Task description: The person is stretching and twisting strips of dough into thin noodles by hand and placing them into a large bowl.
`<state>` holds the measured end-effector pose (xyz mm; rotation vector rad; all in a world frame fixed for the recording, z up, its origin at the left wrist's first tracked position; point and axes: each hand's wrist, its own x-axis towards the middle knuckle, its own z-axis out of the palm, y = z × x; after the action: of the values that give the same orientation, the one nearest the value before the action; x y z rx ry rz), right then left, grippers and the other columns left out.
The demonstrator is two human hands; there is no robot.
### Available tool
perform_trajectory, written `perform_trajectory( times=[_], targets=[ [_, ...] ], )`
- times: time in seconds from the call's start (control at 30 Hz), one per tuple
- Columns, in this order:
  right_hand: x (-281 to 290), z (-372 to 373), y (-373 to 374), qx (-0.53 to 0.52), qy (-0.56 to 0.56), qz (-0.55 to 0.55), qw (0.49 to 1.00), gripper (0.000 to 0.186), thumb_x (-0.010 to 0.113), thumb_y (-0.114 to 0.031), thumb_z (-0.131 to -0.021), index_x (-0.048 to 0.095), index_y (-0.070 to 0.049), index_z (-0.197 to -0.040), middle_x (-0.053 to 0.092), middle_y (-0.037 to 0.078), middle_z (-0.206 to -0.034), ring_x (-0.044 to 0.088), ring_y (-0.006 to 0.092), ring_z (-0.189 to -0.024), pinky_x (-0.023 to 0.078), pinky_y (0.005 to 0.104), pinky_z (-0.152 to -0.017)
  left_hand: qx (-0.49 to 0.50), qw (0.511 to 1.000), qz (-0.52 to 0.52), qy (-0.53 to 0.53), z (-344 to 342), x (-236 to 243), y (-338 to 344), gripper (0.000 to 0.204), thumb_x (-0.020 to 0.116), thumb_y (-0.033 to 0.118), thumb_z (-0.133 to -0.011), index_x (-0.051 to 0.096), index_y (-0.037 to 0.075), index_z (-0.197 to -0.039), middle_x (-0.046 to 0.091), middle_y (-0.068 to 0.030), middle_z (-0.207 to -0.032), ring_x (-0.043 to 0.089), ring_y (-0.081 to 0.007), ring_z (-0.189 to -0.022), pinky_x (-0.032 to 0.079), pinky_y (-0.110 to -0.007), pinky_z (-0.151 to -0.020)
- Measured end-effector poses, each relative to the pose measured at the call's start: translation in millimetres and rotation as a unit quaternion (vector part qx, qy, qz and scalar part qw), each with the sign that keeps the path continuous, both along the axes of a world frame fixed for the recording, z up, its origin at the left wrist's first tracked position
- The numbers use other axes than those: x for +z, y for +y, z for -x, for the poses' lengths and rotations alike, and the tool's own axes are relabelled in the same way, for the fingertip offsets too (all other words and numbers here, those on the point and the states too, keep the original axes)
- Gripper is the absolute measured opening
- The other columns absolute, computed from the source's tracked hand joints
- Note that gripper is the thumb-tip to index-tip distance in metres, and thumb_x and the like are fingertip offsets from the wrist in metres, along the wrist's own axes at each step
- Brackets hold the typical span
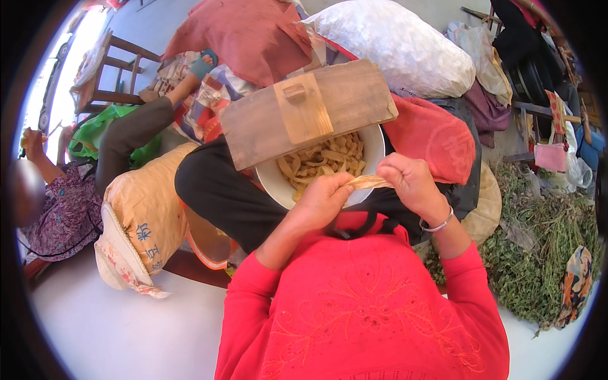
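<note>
Between my two hands a flat, pale tan strip, like a dried root or vegetable piece (369, 182), is stretched level above the near rim of a white bowl (378, 151). My left hand (324, 196) pinches its left end. The right end is gripped by my right hand (413, 183), which has curled fingers and a bracelet at the wrist. Several similar yellowish-brown strips (326, 157) lie in the bowl. Over the bowl's far part, slightly tilted, rests a brown wooden board (250, 130) with a lighter wood piece (305, 117) fixed across it. The board hides some of the bowl.
A stuffed tan sack (149, 196) stands at the left, by a seated person (63, 209). A big white sack (392, 44) and a red-brown cloth (240, 41) lie beyond the board. Red cloth (434, 139) sits right of the bowl; dried green plants (538, 253) are heaped further right.
</note>
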<state>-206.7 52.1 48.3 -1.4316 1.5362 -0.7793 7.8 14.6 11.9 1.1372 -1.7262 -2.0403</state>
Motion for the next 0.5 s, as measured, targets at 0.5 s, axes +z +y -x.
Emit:
perform_trajectory(
  times=[0.5],
  targets=[
    [29,-51,-25,0.057,-0.284,-0.030,0.957,0.022,0.061,-0.009,-0.091,0.069,-0.003,-0.110,0.067,-0.001,-0.083,0.057,0.0044,-0.075,0.049,0.0227,-0.067,0.126,0.959,-0.103,0.232,6,20,-48,0.038,0.046,0.033,-0.100,0.063,-0.001,-0.098,0.050,0.0024,-0.064,0.039,-0.0027,-0.052,0.029,-0.019,-0.046]
  ],
)
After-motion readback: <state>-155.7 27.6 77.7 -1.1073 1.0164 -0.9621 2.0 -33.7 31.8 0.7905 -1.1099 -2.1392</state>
